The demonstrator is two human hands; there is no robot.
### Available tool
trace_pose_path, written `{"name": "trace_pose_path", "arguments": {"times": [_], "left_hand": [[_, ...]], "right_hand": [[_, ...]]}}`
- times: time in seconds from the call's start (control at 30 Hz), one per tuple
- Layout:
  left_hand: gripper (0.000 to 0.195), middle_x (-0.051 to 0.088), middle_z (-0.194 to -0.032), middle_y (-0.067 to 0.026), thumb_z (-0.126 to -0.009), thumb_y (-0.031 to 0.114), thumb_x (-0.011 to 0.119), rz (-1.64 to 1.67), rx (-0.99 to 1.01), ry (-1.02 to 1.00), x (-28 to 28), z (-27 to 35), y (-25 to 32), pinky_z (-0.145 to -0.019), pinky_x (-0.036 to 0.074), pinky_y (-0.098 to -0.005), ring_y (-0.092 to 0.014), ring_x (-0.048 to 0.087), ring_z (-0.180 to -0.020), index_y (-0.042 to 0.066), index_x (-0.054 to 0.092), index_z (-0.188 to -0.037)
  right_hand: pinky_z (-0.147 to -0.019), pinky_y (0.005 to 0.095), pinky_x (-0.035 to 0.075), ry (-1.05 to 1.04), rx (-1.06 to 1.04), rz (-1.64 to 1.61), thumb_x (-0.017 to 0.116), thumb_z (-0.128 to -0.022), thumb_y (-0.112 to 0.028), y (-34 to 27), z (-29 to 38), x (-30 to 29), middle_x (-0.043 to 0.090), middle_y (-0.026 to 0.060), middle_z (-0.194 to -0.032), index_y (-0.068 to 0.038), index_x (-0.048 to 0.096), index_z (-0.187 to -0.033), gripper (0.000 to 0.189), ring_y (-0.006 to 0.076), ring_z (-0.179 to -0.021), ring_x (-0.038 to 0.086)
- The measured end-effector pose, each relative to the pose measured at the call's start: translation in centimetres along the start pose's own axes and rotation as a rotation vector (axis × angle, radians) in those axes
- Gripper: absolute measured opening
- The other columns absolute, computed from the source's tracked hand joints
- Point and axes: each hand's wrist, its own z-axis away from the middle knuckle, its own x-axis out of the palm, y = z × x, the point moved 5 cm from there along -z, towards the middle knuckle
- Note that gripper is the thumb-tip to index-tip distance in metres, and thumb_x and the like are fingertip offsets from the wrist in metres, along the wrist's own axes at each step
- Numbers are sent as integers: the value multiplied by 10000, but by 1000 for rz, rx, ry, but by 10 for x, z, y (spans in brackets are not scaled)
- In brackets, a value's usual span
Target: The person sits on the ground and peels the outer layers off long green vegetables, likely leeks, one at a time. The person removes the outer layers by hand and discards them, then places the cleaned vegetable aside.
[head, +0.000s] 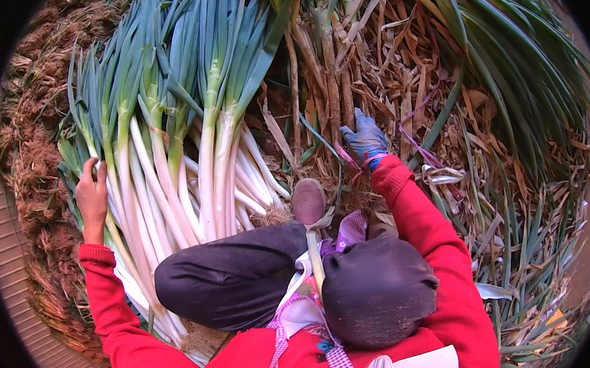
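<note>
My bare left hand (92, 195) is at the left edge of a pile of peeled leeks (208, 178) with white shanks and blue-green leaves. Its thumb and forefinger touch an outer stalk; whether they grip it is unclear. My right hand (369, 137), in a blue glove, reaches forward to a bundle of unpeeled leeks (333, 79) with brown, dry outer skins. The thumb and forefinger are spread beside a brown stalk, and the other fingers are partly hidden. A pink tie (347, 158) lies by the right wrist.
Dry leaf husks (409, 84) cover the ground ahead. Long green leek leaves (518, 71) spread at the upper right. A bank of brown roots (43, 192) runs along the left. My shoe (308, 200) and bent knees (377, 290) stand between the piles.
</note>
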Motion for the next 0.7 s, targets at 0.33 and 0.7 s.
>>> {"name": "trace_pose_path", "arguments": {"times": [0.33,0.7], "left_hand": [[470,632,-1012,-183,-843,324,629,841,421,-621,252,33,371,-790,489,-353,-269,626,-904,-22,543,-1149],[393,602,-879,-85,-795,266,691,1568,12,-707,226,70,426,-730,469,-299,-140,558,-776,-34,529,-992]], "right_hand": [[-616,321,436,-142,166,-494,667,-806,-359,31,-16,-5,607,118,-755,13,581,-886,390,200,-673,544],[-792,234,453,136,-1,-788,562,-919,-243,57,20,-86,631,13,-951,-10,587,-1115,305,96,-843,563]]}}
